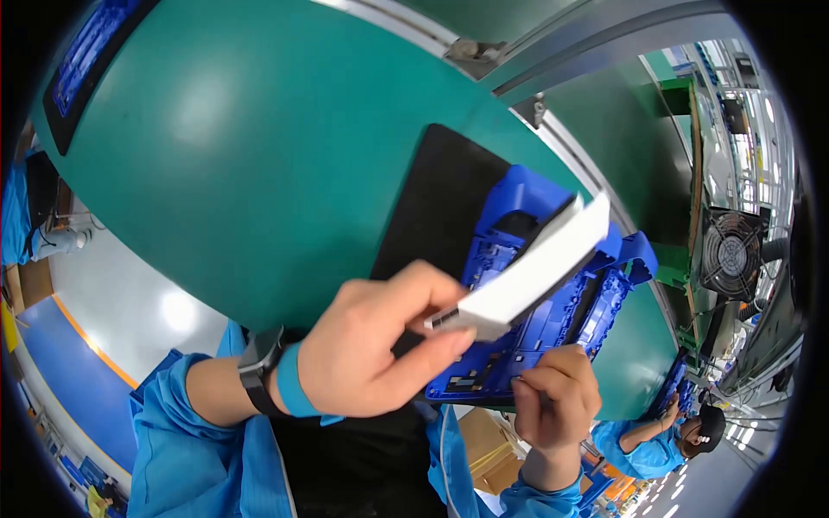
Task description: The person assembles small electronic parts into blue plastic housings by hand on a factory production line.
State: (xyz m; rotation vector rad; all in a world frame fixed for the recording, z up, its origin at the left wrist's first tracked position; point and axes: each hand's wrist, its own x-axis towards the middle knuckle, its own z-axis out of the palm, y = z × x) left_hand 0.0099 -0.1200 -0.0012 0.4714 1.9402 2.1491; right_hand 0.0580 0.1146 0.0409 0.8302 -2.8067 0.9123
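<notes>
My left hand point(380, 341) pinches one end of a long white strip-shaped part point(540, 268) between thumb and fingers. The part is tilted, with a dark underside edge, and hides the middle of a blue plastic housing point(531, 192). Ribs and small compartments show inside the housing, which lies on a black mat point(436, 186). Close to the housing's near edge is my right hand point(561, 401), its fingers curled into a pinch. Whatever those fingertips may hold is too small or hidden to make out. A watch and a blue band circle my left wrist.
The green tabletop point(259, 147) has a metal rail point(587, 173) along its far right side. Another blue part on a black mat point(91, 52) lies at the far left. A round fan point(732, 252) stands at right, and a co-worker point(648, 440) sits at lower right.
</notes>
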